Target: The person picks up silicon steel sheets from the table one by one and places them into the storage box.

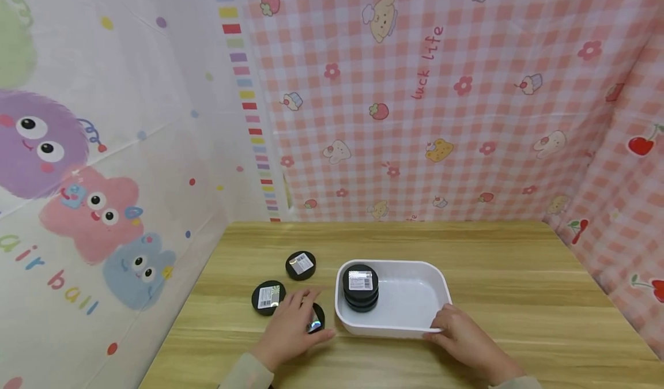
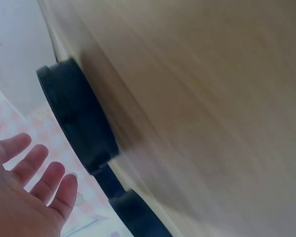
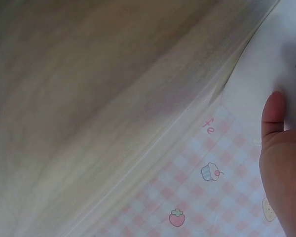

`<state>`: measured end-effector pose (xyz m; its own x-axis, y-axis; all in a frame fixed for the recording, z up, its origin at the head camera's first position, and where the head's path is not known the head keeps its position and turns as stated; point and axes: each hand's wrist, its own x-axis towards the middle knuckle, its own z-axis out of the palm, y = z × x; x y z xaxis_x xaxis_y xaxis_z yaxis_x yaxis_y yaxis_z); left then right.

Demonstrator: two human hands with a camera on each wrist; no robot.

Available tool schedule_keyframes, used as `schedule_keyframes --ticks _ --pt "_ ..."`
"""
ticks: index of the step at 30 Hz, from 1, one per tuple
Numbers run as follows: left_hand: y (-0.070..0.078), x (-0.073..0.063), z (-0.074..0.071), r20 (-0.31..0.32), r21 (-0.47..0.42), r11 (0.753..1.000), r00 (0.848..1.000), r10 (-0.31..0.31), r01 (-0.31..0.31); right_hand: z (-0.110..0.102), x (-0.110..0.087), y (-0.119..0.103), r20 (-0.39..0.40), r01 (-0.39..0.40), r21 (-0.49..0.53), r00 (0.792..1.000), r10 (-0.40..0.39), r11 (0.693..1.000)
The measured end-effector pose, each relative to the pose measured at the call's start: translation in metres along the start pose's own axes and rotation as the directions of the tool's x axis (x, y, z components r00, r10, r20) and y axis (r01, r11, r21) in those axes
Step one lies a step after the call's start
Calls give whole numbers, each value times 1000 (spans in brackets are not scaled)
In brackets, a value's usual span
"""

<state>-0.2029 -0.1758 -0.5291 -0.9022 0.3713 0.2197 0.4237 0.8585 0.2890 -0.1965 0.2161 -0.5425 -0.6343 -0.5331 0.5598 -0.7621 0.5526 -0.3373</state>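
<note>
At the near edge, the right hand pinches the near right corner of the white tray, thumb outside and fingers over the rim, apparently to steady it. To its left, the left hand is spread wide around the nearest black round container, not gripping it. The container stack stands at the tray's left end, presumably leaving room to the right. Farther left on the wooden table lie the left container and the far container, labels upward.
</note>
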Motion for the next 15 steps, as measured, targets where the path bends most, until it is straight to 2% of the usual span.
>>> schedule_keyframes --ticks 6,12,15 --pt "-11 -4 -2 47 29 1000 999 -5 3 0 -1 -2 0 3 -10 1000 -3 1000" --pt "-24 -6 0 41 55 998 999 34 -37 -1 1 -2 3 12 -24 1000 -11 1000" --pt "-27 -7 -1 48 46 998 998 30 -32 0 2 -1 11 4 -31 1000 -4 1000"
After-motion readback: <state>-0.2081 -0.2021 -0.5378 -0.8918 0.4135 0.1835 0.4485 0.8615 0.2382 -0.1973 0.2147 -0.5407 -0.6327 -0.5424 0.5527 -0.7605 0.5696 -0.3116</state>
